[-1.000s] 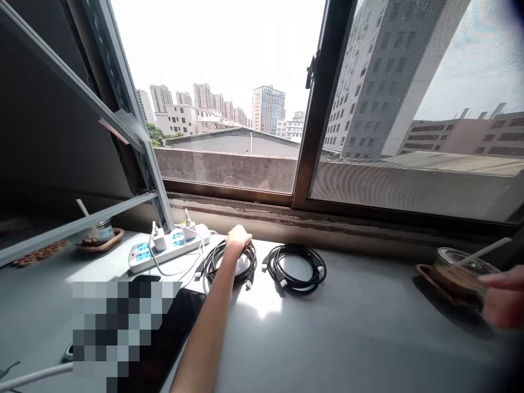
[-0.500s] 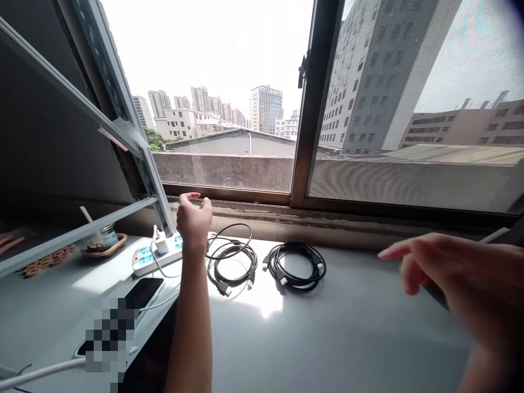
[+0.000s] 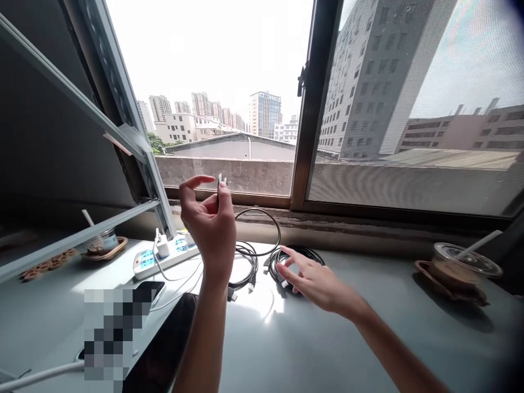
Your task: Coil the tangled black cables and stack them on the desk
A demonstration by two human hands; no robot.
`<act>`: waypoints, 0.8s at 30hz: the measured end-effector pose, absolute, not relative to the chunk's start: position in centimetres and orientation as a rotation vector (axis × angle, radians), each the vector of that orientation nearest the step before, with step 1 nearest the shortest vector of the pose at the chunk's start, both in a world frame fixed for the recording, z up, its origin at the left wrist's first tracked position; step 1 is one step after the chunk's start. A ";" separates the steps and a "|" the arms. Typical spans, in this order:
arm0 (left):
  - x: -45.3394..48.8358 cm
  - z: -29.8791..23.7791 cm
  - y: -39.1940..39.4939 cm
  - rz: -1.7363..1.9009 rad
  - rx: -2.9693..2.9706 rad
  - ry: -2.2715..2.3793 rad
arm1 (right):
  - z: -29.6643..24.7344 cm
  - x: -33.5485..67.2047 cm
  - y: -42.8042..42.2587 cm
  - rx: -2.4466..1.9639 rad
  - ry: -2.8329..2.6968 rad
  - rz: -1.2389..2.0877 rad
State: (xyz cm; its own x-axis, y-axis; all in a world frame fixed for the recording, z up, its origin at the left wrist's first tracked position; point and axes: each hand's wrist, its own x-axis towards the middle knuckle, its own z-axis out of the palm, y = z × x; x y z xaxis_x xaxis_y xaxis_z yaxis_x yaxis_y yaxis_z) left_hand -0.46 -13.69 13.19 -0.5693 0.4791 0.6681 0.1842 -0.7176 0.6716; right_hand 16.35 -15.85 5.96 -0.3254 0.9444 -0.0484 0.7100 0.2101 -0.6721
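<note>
My left hand [image 3: 210, 224] is raised above the grey desk [image 3: 327, 338], pinching one plug end of a black cable [image 3: 245, 256] between thumb and fingers. The cable loops up from its coil on the desk. My right hand [image 3: 313, 278] hovers low over a second coiled black cable [image 3: 297, 256], fingers spread and holding nothing.
A white power strip [image 3: 164, 256] with plugged-in chargers lies at the left, by a phone [image 3: 149, 289]. An iced drink with a straw [image 3: 460, 267] stands on a coaster at the right. A small jar on a saucer [image 3: 102, 243] sits far left. The window frame [image 3: 307, 109] runs behind.
My left hand has lifted the cable end higher, pulling a loop off the coil. My right hand has swung in from the right and dropped over the second coil.
</note>
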 end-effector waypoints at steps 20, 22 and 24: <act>0.3 14.3 -17.7 2.449 1.267 0.489 | 6.2 15.3 -15.6 -1.067 -1.949 0.933; 0.0 14.3 -17.7 2.479 1.254 0.472 | 6.6 15.3 -16.0 -0.931 -1.902 0.918; -0.2 14.5 -18.1 2.508 1.240 0.470 | 6.8 15.3 -16.3 -0.784 -1.847 0.922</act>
State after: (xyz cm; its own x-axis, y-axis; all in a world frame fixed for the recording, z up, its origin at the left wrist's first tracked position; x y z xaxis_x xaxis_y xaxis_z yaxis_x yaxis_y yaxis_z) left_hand -0.19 -18.06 14.49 -0.5811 0.4065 0.7051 -0.1235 -0.9004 0.4173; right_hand 15.27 -16.27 6.79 -0.3938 0.8093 0.4359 0.1379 0.5208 -0.8425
